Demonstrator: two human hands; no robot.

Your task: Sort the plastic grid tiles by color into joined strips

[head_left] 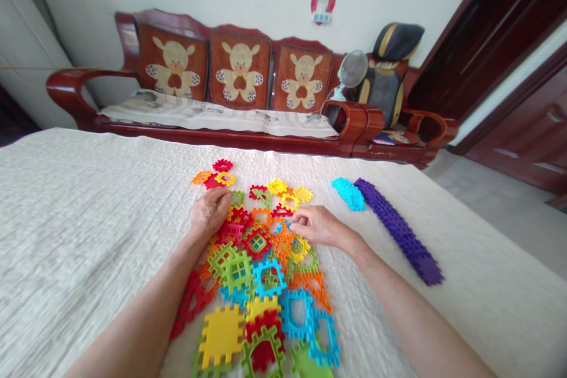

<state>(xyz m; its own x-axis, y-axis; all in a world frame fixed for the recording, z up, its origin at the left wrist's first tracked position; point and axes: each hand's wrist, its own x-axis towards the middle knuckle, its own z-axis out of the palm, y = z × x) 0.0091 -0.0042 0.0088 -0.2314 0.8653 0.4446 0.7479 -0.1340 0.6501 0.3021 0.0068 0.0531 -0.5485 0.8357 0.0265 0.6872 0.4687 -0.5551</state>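
A heap of colourful plastic interlocking tiles [257,266] lies on a cream bedspread [88,230]. My left hand [211,211] rests on the heap's left edge, fingers curled down onto the tiles. My right hand [315,225] reaches in from the right with fingertips pinched together at an orange and blue tile [279,227] near the middle. What either hand grips is hidden by the fingers. A short row of joined cyan tiles [349,193] and a long row of joined purple tiles [401,230] lie to the right of the heap.
A dark red wooden sofa [221,130] with teddy-bear cushions stands along the far edge of the bed. A small fan [351,71] and a bag [385,85] sit at its right end. Dark wooden doors [509,59] are at the right.
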